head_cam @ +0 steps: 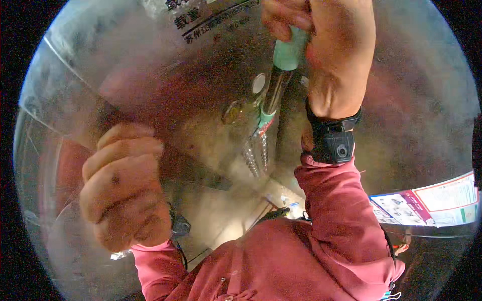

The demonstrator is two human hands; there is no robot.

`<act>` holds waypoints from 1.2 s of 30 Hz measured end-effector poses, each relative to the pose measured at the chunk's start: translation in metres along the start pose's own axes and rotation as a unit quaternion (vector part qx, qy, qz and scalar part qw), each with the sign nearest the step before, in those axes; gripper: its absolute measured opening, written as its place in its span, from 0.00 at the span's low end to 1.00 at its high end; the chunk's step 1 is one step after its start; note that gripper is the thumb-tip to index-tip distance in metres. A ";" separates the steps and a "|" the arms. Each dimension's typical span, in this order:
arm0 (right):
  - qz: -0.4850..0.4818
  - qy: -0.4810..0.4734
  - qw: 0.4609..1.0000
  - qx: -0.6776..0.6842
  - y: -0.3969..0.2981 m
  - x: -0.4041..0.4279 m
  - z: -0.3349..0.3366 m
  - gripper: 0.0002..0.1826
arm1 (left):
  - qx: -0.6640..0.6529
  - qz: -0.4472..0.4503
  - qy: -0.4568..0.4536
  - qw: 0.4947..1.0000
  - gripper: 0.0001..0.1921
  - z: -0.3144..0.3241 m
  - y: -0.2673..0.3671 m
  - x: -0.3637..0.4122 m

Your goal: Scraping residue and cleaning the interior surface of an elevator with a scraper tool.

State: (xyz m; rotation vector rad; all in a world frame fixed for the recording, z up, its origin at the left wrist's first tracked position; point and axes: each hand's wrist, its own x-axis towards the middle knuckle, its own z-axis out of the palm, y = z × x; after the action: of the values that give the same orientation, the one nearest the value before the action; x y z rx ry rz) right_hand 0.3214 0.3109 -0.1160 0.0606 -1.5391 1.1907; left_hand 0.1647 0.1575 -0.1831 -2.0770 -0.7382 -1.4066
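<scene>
My right hand (288,19), at the top edge and partly cut off, is closed round the mint-green handle of a long tool (288,56). Below the handle the tool has a dark shaft, a smaller green collar with red marking, and two clear, spiral-looking prongs that point down. My left hand (126,188) is at the left, blurred, with its fingers curled in; whether it holds anything cannot be seen. A small shiny thing (120,256) shows beside its wrist, too unclear to name. Each wrist carries a black strapped device.
Behind the hands is a dark, glossy panel (211,64) with reflections and printed characters at the top. Two small round fittings, perhaps buttons, including a pale one (258,83), show near the shaft. A printed poster (425,201) is at the right. Light tiled floor (203,203) shows below.
</scene>
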 end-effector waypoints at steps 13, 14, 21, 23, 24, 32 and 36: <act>-0.140 -0.018 0.987 0.080 -0.001 -0.054 -0.050 0.13 | 0.137 0.024 -0.119 0.983 0.05 -0.005 0.007 -0.017; -0.115 0.020 0.993 0.020 0.003 -0.043 -0.054 0.11 | 0.130 0.013 -0.101 0.986 0.04 -0.002 0.005 -0.016; -0.004 0.050 0.997 -0.053 0.001 0.004 0.002 0.20 | 0.192 0.029 -0.094 0.977 0.05 -0.008 0.007 -0.025; -0.049 0.042 0.997 -0.038 -0.004 -0.004 -0.010 0.20 | 0.186 -0.001 -0.146 0.972 0.07 -0.007 0.014 -0.018; -0.054 0.073 0.996 -0.008 0.001 -0.004 -0.018 0.19 | 0.185 -0.002 -0.149 0.971 0.07 -0.009 0.013 -0.020; -0.108 0.135 0.984 0.035 0.023 0.002 -0.064 0.14 | 0.171 0.008 -0.052 0.984 0.09 -0.005 0.008 -0.031; -0.077 0.116 0.990 0.028 0.021 0.013 -0.050 0.12 | 0.162 0.018 0.008 0.987 0.10 0.003 0.004 -0.034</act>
State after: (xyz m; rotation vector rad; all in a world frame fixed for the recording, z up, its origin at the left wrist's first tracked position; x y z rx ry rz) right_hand 0.3393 0.3626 -0.1269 0.0745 -1.2745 1.0779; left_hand 0.1590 0.1518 -0.2168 -1.8153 -0.8558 -1.1936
